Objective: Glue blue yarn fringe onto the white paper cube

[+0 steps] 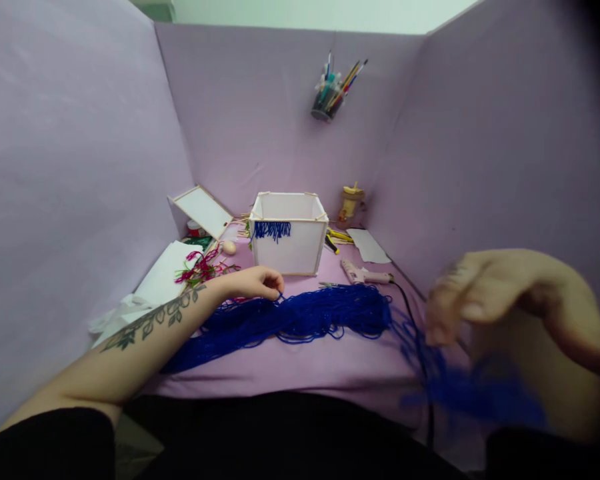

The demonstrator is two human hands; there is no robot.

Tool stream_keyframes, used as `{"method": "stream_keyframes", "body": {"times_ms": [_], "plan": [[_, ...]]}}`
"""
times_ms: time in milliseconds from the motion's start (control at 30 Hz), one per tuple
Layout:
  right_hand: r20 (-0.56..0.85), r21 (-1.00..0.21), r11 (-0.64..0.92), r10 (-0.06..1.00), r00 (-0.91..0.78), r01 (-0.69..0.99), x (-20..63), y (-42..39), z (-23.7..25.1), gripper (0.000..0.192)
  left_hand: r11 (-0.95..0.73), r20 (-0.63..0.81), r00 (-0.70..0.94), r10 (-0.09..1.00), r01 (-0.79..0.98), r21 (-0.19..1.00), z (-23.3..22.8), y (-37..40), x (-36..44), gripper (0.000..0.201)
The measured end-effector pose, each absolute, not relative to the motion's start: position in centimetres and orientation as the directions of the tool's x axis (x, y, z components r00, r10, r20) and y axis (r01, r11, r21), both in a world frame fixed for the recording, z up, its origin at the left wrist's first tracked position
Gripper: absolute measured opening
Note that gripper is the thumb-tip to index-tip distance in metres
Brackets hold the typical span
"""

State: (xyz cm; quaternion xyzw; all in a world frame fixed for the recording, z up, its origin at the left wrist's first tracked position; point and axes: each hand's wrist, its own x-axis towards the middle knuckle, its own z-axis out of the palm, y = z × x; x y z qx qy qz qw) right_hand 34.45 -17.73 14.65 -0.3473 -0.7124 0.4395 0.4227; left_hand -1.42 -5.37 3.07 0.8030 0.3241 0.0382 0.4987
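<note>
A long skein of deep blue yarn (325, 310) lies across the front of the pink-covered table. My left hand (260, 283) is closed in a pinch on a blue strand at the skein's upper edge. On the right, my right hand (485, 297) is raised near the camera, blurred, its fingers bent downward and its thumb apart. Loose blue strands (480, 393), smeared by motion, hang below it; I cannot make out any in its fingers. Behind the skein stands a white open-topped box (293, 253) with wooden-stick edges. Short blue yarn pieces (273, 230) cover its front's upper left.
A pale glue gun (365, 273) lies behind the skein, its black cord (415, 327) running toward the front edge. Magenta and green yarn (203, 267), white sheets (163, 273) and a framed panel (205, 210) are at left. A pen cup (326, 101) hangs on the back wall.
</note>
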Motion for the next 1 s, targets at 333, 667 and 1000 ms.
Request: {"method": "stream_keyframes", "body": {"times_ms": [333,667,1000], "plan": [[0.012,-0.849,0.21,0.925,-0.38,0.485,20.8,-11.5,4.1,0.016,-0.205,-0.156,0.723,0.672,0.385,0.9,2.9,-5.7,-1.2,0.023],[0.102,-0.883,0.212,0.957,-0.27,0.419,16.9,-11.7,-0.2,0.019,-0.138,-0.119,0.661,0.741,0.324,0.936,2.0,-5.4,-1.5,0.024],[0.403,-0.688,0.532,0.846,-0.349,0.494,18.7,-12.6,-0.7,0.01,-0.148,-0.105,0.6,0.793,0.358,0.922,1.7,-5.7,-1.2,0.02]]}}
